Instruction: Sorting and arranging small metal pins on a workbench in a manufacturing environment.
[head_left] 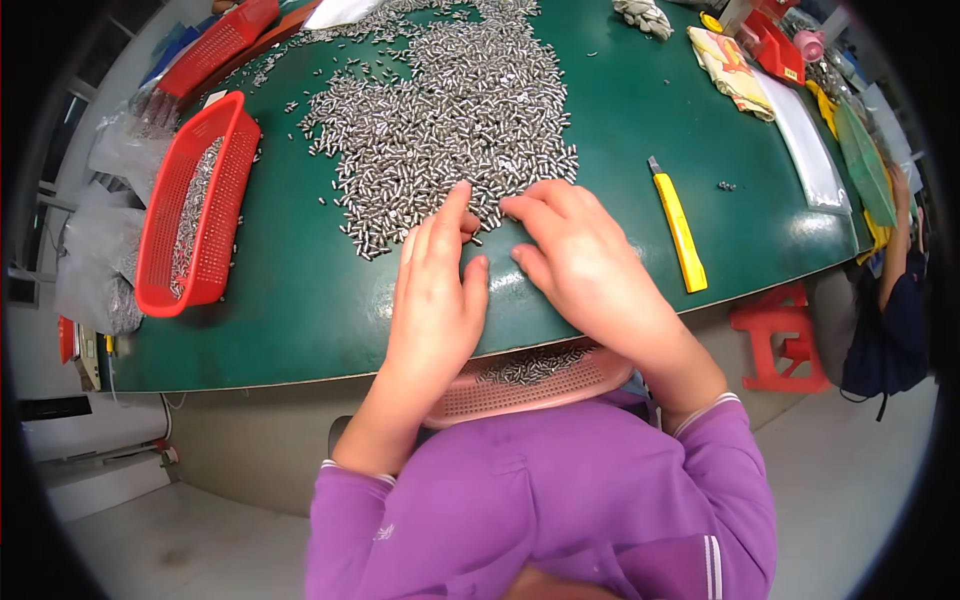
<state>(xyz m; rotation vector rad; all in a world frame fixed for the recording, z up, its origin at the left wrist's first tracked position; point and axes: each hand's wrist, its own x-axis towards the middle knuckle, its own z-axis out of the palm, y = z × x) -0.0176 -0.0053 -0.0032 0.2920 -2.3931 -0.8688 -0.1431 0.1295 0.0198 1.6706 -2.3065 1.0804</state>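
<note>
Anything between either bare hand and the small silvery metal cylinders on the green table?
Nothing visible: left hand and right hand are at the near edge of the silvery metal cylinders. The slim yellow tool lies off right.

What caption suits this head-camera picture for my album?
Left hand and right hand at the near edge of a heap of small metal pieces, yellow cutter lying on the green table.

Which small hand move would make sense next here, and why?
Probably drawing a few metal pieces toward the near edge of the green table: the left hand and right hand are both at the pieces' near side, and the pink basket by that edge holds similar-looking pieces.
</note>
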